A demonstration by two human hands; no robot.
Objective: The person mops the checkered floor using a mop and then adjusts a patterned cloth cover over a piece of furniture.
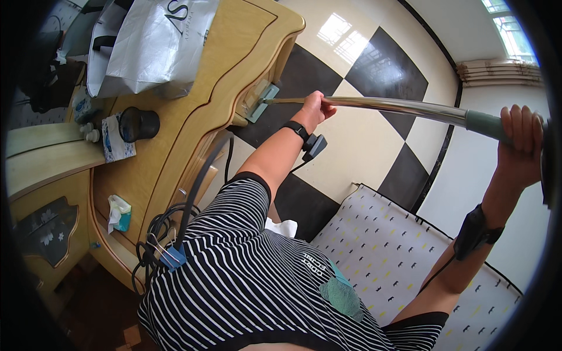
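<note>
My left hand (pixel 315 107) is wrapped around the steel pole (pixel 395 105) of a flat mop, partway along it. At the pole's upper end, my right hand (pixel 521 142) grips near the green sleeve (pixel 487 125), close to the picture's right rim. The pale green mop head (pixel 262 103) lies at the foot of the yellow wooden cabinet (pixel 263 26), beside the black and cream floor tiles (pixel 303 72). Both of my wrists carry black strapped devices with cables.
On the cabinet top are a silver bag (pixel 153 48), a black cup (pixel 139 124) and tissue packs (pixel 123 215). A patterned, black-edged covering (pixel 377 250) spreads at lower right, near the white wall (pixel 478 175). Coiled black cable (pixel 162 223) hangs by my left shoulder.
</note>
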